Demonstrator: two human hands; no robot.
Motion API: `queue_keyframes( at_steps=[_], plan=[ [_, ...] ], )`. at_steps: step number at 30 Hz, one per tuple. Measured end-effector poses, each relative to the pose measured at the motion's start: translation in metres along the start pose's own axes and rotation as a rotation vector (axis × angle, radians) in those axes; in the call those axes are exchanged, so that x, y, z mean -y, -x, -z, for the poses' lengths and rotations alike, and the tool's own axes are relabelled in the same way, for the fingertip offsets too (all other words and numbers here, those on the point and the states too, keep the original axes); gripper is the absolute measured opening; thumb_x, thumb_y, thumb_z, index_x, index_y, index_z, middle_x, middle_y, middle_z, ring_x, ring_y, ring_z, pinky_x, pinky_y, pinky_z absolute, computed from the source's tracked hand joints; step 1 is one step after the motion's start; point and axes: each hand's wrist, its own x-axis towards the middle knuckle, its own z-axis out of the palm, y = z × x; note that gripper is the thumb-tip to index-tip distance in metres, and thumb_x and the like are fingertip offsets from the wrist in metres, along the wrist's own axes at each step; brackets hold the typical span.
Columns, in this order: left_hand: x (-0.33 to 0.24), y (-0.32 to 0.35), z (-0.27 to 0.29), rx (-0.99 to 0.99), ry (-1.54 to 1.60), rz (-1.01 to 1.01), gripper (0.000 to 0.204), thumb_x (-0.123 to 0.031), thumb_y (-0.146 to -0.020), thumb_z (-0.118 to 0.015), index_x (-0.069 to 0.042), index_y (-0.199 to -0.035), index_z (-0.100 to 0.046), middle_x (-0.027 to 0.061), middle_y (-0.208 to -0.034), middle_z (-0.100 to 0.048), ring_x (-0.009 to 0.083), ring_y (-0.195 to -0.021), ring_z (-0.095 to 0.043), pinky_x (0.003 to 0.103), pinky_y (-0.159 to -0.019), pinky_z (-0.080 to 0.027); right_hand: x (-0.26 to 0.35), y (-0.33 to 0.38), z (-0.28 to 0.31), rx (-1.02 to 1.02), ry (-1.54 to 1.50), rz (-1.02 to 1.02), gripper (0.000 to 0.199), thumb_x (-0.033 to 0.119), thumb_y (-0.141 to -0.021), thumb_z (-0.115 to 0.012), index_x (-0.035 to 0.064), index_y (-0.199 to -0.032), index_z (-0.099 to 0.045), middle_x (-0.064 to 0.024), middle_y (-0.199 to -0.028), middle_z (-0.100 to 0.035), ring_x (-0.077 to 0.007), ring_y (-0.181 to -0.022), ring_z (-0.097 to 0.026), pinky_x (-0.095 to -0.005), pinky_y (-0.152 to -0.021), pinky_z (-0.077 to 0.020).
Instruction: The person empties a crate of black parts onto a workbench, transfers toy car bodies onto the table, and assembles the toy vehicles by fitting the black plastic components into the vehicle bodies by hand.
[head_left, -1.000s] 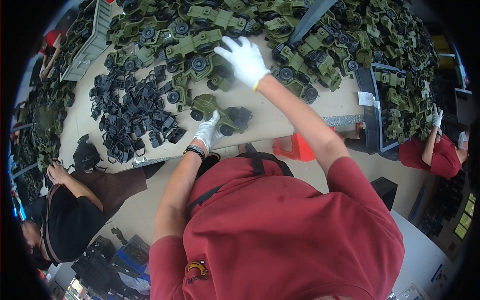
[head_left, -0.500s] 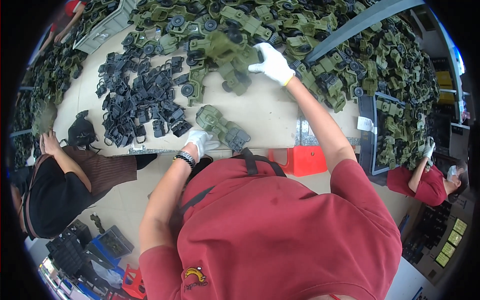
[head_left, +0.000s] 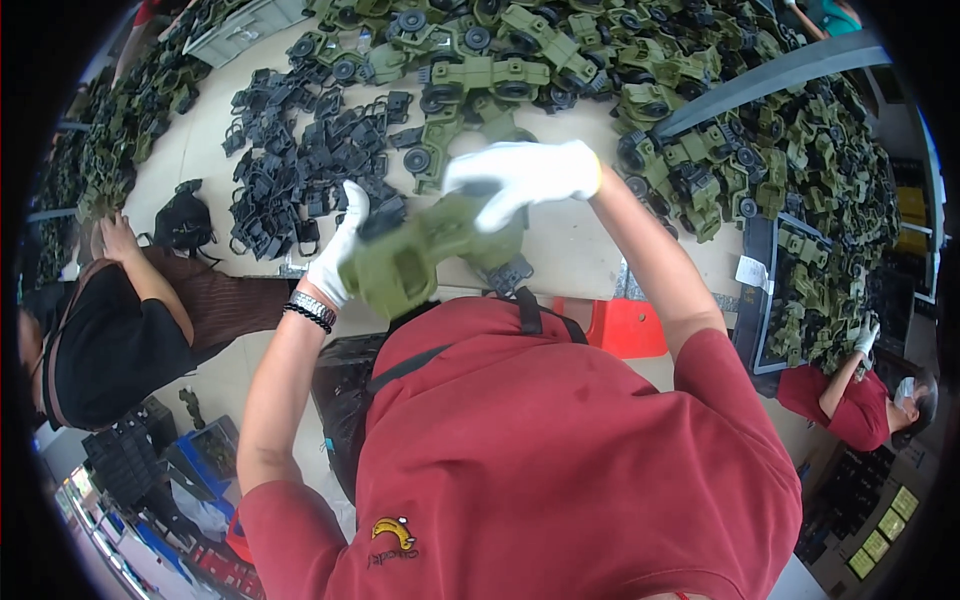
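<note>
Between my hands hangs an olive-green toy truck (head_left: pixel 395 270), tilted and blurred by motion, above the table's near edge. My left hand (head_left: pixel 337 255), white-gloved, holds its left end with the thumb sticking up; the other fingers are hidden behind it. My right hand (head_left: pixel 525 180), also gloved and smeared, grips over its right end. Beneath the held truck, a dark grey part (head_left: pixel 507 275) of another toy vehicle shows at the table edge; the rest of that one is mostly covered.
Small dark grey plastic parts (head_left: pixel 305 160) lie heaped at left of centre. Olive toy vehicles (head_left: pixel 490 75) pile up along the back and right, under a grey metal bar (head_left: pixel 770 85). A red stool (head_left: pixel 627 328) stands below the table edge. Co-workers (head_left: pixel 110 340) sit left and right.
My right hand has come back toward me from the far pile with a toy truck. My left hand has left the vehicle at the table edge and now holds the truck's other end.
</note>
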Motion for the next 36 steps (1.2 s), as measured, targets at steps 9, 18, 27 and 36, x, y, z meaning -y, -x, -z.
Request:
queue_keyframes(
  at_steps=[9,18,27,36],
  plan=[
    [0.016,0.086,0.022,0.118,-0.394,-0.273,0.092,-0.048,-0.068,-0.079,0.001,-0.136,-0.043,0.0260,-0.116,-0.059,0.0337,-0.103,-0.063,0.041,-0.092,-0.053,0.018,-0.117,0.012,-0.571,0.155,0.286,0.039,0.039,-0.084,-0.069,0.0089,-0.109,-0.068,-0.0131,-0.106,-0.068,-0.0293,-0.096,-0.066,-0.0405,-0.085,-0.0528],
    [0.051,0.134,0.078,0.051,0.003,-0.937,0.091,-0.035,-0.083,-0.064,-0.010,-0.156,-0.016,0.0148,-0.125,-0.054,0.0370,-0.118,-0.056,0.058,-0.104,-0.042,-0.081,-0.186,-0.111,-0.401,0.827,-0.118,0.024,0.018,-0.077,-0.070,0.0147,-0.101,-0.068,-0.0128,-0.095,-0.063,-0.0334,-0.089,-0.063,-0.0455,-0.073,-0.0530],
    [0.077,0.111,0.088,-0.199,0.130,-0.931,0.070,-0.026,-0.084,-0.060,-0.004,-0.146,-0.039,0.0206,-0.126,-0.057,0.0378,-0.114,-0.058,0.054,-0.101,-0.047,-0.108,-0.185,-0.092,-0.528,0.594,-0.142,0.013,0.012,-0.080,-0.065,0.0119,-0.093,-0.067,-0.0110,-0.093,-0.064,-0.0328,-0.091,-0.062,-0.0450,-0.077,-0.0513],
    [0.072,0.097,0.074,-0.291,0.203,-0.851,0.053,-0.019,-0.088,-0.058,0.000,-0.136,-0.048,0.0206,-0.122,-0.061,0.0318,-0.112,-0.061,0.047,-0.098,-0.050,-0.069,-0.137,-0.046,-0.698,-0.913,-0.008,0.027,0.004,-0.082,-0.061,0.0022,-0.109,-0.065,-0.0043,-0.093,-0.064,-0.0094,-0.077,-0.056,-0.0247,-0.067,-0.0468]
  ],
)
